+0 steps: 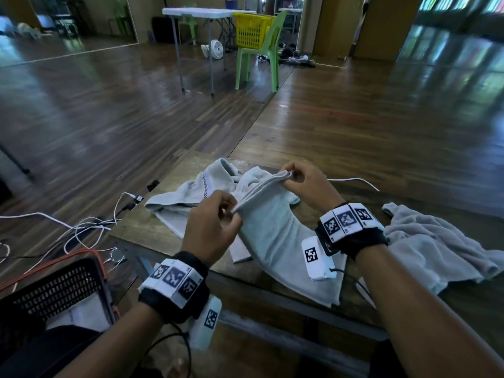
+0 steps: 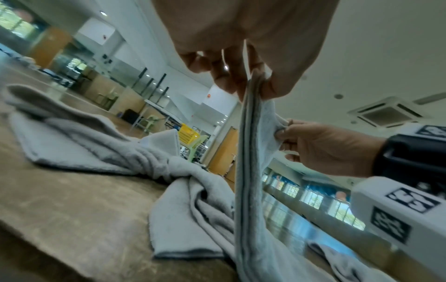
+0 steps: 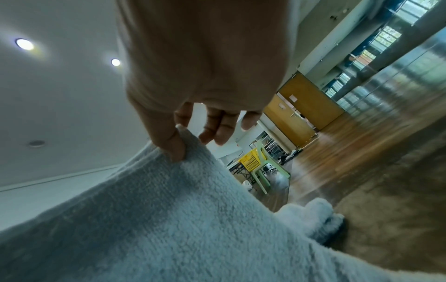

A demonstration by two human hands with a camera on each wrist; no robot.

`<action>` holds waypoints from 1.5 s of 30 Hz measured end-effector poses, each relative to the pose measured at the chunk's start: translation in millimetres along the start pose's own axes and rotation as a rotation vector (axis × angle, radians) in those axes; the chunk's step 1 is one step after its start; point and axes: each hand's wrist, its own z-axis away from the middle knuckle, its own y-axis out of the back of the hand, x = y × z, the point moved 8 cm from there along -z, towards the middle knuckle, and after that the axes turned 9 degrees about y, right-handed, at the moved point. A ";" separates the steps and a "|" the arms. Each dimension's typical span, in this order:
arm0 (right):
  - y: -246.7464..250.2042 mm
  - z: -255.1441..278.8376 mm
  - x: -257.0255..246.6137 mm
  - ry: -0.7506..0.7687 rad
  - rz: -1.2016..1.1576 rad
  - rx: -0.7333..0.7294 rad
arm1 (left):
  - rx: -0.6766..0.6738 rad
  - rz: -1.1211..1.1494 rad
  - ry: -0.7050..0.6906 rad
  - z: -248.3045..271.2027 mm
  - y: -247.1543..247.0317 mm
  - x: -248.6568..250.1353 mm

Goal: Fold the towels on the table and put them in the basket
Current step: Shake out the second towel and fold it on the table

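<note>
A pale grey towel [image 1: 275,236] hangs doubled over above the wooden table [image 1: 152,227], its folded top edge stretched between my two hands. My left hand [image 1: 218,216] pinches the near end of that edge, and my right hand [image 1: 297,175] pinches the far end. In the left wrist view the towel [image 2: 251,171] drops as a thin layered sheet from my left hand [image 2: 251,84]. In the right wrist view my thumb and forefinger pinch the towel [image 3: 169,209]. A black mesh basket [image 1: 54,290] with an orange rim stands at the lower left, a folded towel inside it.
A second crumpled towel [image 1: 185,197] lies on the table behind the held one, and a third [image 1: 436,246] lies at the right. White cables [image 1: 81,227] trail on the floor left of the table. Far back stand a green chair [image 1: 261,50] with a yellow basket and a white table.
</note>
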 end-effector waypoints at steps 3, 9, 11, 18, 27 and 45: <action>17.8 12.7 10.2 -0.036 -0.065 -0.017 | -0.066 0.000 -0.161 14.2 -18.8 20.8; 38.2 46.1 56.6 -0.317 -0.163 -0.144 | -0.212 0.020 -0.244 49.1 -73.4 36.9; 44.1 54.5 71.5 -0.342 -0.123 -0.178 | -0.269 -0.028 -0.262 58.9 -94.3 36.9; 45.3 85.5 99.8 -0.412 -0.011 -0.361 | -0.420 -0.159 -0.289 85.4 -139.7 40.8; 47.1 105.2 125.1 -0.495 0.165 -0.434 | -0.526 -0.221 -0.418 100.7 -171.5 52.8; 71.0 130.0 146.1 -0.517 0.341 -0.371 | -0.635 -0.236 -0.312 93.4 -183.9 61.4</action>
